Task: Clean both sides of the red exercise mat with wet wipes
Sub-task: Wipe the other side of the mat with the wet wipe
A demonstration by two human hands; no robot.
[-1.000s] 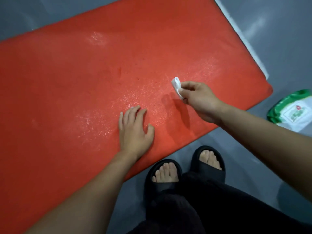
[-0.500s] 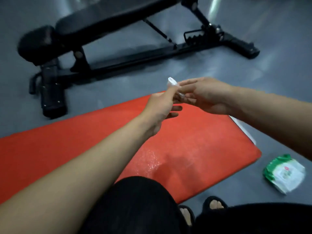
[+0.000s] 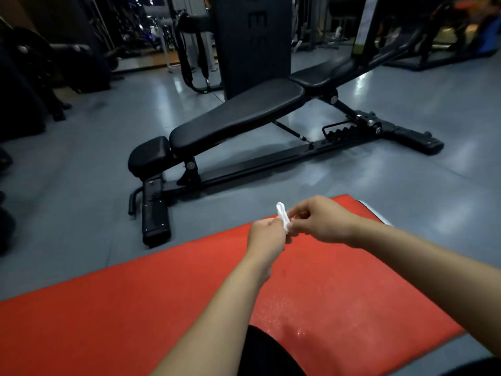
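Note:
The red exercise mat [image 3: 135, 316] lies flat on the grey floor, with a damp sheen near its front right part. Above its far edge I hold a small folded white wet wipe [image 3: 282, 216] between both hands. My left hand [image 3: 264, 237] pinches its lower end with curled fingers. My right hand [image 3: 321, 221] pinches it from the right, fingers curled round it. The wipe's top sticks up above the fingers.
A black adjustable weight bench [image 3: 238, 123] stands on the floor just beyond the mat. Dark gym machines [image 3: 252, 36] fill the background, and more dark equipment [image 3: 24, 85] lines the left. My dark-clothed knee [image 3: 265, 354] shows at the bottom.
My left hand lifted off the mat and joined the right on the wipe. The view tilted up from the mat to the bench and room; the wipes packet left the view.

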